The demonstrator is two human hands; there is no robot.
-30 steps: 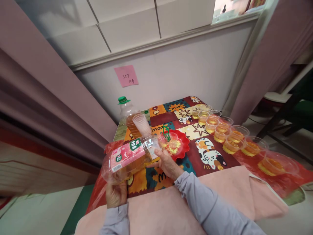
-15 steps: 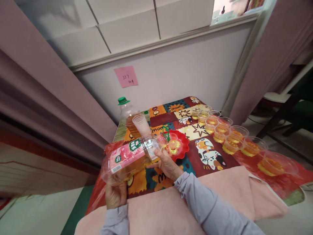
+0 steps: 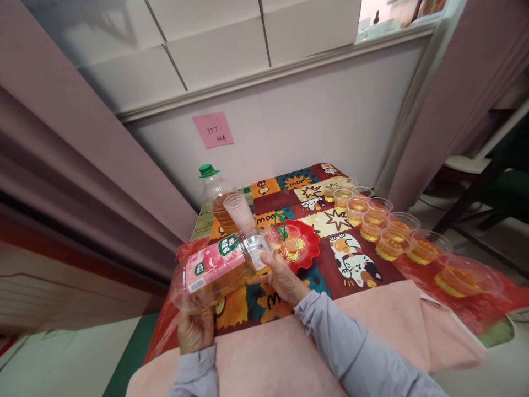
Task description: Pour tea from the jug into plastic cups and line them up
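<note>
A large clear plastic drink bottle [image 3: 217, 262] with a pink label lies tilted nearly flat in both my hands, amber liquid along its lower side. My left hand [image 3: 195, 330] is closed around its base from below. With fingers and thumb, my right hand [image 3: 283, 275] grips it near the neck. The bottle's mouth points at a small clear cup [image 3: 292, 238] standing in a red scalloped dish [image 3: 311, 252]. A green plastic loop [image 3: 280, 226] sticks up by the neck. Whether liquid is flowing is hard to make out.
Behind the bottle stand a stack of clear cups [image 3: 238, 209] and a second bottle [image 3: 217, 193] with a green cap. Several cups of yellow liquid [image 3: 392, 242] line the table's right side. A pink cloth [image 3: 264, 358] covers the near edge, beside red plastic sheeting [image 3: 430, 275].
</note>
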